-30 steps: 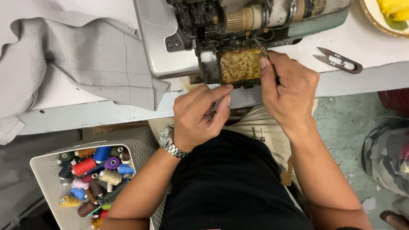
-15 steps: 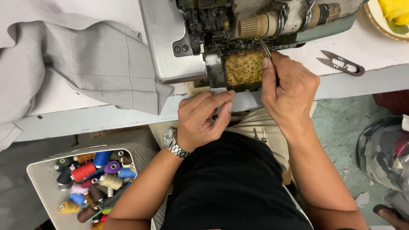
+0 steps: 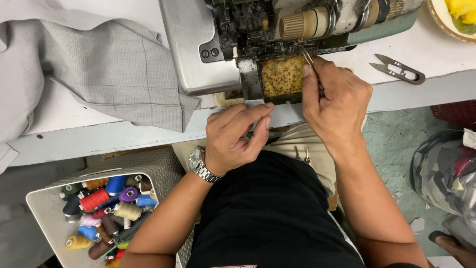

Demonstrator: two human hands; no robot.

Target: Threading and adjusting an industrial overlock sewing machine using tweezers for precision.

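A worn overlock sewing machine [image 3: 213, 47] sits at the table's front edge, its open front showing a lint-covered panel [image 3: 281, 75]. My right hand [image 3: 334, 101] grips thin metal tweezers [image 3: 306, 55] whose tips reach into the machine just above that panel. My left hand [image 3: 235, 136], a metal watch on its wrist, hovers below the panel with thumb and forefinger pinched together; whether a thread lies between them is too fine to see.
Grey checked fabric [image 3: 94, 69] lies on the white table [image 3: 99, 136] left of the machine. Thread snips [image 3: 399, 69] rest at the right. A basket of several coloured thread spools [image 3: 104, 208] stands on the floor at lower left. A bundle of cloth [image 3: 446, 168] lies at right.
The view has shifted slightly. Both hands stay at the machine's front; my left hand has edged up and right toward the panel, while the tweezers remain in the same spot.
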